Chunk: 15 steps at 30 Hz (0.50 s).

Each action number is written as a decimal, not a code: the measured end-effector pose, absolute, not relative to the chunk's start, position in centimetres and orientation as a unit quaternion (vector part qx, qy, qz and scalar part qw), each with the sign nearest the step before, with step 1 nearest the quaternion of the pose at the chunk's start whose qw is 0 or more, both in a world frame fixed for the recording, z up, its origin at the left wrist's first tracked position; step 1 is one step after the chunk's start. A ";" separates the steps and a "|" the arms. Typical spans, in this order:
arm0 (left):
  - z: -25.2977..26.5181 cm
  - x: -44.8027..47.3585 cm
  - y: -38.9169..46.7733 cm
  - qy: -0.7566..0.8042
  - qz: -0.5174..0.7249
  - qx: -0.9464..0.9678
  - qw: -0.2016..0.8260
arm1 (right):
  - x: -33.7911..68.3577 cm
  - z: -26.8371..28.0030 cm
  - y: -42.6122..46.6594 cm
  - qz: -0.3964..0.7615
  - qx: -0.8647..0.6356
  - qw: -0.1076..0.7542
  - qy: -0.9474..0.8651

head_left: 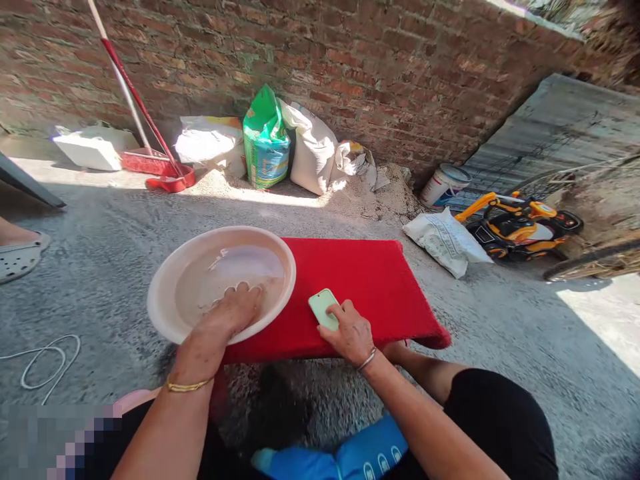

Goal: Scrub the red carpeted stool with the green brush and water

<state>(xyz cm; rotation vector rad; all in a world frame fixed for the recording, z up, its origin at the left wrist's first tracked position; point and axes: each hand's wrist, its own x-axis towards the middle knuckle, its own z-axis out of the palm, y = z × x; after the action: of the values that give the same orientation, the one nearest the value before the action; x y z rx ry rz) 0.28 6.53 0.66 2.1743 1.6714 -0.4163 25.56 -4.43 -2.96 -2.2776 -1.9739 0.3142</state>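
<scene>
A pale pink basin (165, 313) with a little water sits on the left end of a red mat (370, 280) spread on the concrete floor. My left hand (233, 312) reaches over the basin's near rim, fingers dipped in the water and slightly curled, holding nothing that I can see. My right hand (350, 332) rests on the mat and grips a light green bar of soap (323, 305), pressing it flat against the red fabric.
Sacks (310, 150) and a green bag (266, 143) lean on the brick wall. A red broom and dustpan (167, 175) stand at left, a white bucket (445, 185) and an orange toy car (520, 223) at right. Someone's sandalled foot (20, 253) shows at far left.
</scene>
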 end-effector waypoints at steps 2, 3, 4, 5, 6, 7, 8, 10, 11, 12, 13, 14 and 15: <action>0.8 0.4 6.7 0.592 -0.171 0.763 0.194 | 30.4 -3.1 -4.9 0.093 -0.794 0.055 -0.598; 0.9 0.4 6.8 0.591 -0.173 0.763 0.195 | 32.9 -3.1 -5.2 0.090 -0.816 0.056 -0.568; 1.1 0.5 6.8 0.591 -0.176 0.763 0.196 | 35.6 -3.0 -5.5 0.088 -0.837 0.059 -0.536; 1.2 0.5 6.8 0.593 -0.178 0.761 0.194 | 38.2 -2.9 -5.8 0.088 -0.856 0.065 -0.505; 1.4 0.6 6.8 0.595 -0.180 0.759 0.192 | 40.7 -2.9 -6.2 0.090 -0.873 0.070 -0.475; 1.5 0.6 6.8 0.597 -0.182 0.758 0.192 | 43.1 -2.7 -6.6 0.090 -0.888 0.075 -0.445; 1.7 0.7 6.8 0.597 -0.185 0.757 0.192 | 45.3 -2.6 -7.1 0.087 -0.901 0.077 -0.417; 1.8 0.7 6.7 0.595 -0.189 0.757 0.190 | 48.7 -2.3 -8.2 0.068 -0.928 0.070 -0.360; 1.8 0.7 6.7 0.595 -0.189 0.758 0.188 | 49.7 -2.2 -8.7 0.052 -0.939 0.064 -0.333; 1.8 0.7 6.6 0.594 -0.188 0.759 0.187 | 50.3 -2.1 -9.1 0.037 -0.948 0.059 -0.312; 1.7 0.7 6.5 0.594 -0.186 0.760 0.187 | 50.2 -2.0 -9.3 0.027 -0.951 0.060 -0.303; 1.6 0.7 6.5 0.594 -0.183 0.761 0.186 | 49.5 -1.9 -9.3 0.025 -0.949 0.065 -0.307; 1.4 0.6 6.4 0.593 -0.177 0.764 0.184 | 48.2 -1.8 -9.2 0.030 -0.942 0.074 -0.325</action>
<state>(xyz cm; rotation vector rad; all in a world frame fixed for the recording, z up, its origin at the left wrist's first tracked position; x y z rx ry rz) 0.64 6.41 1.43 2.1551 1.6713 -0.4989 48.21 -9.17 -1.82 -2.8277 -0.9758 0.0892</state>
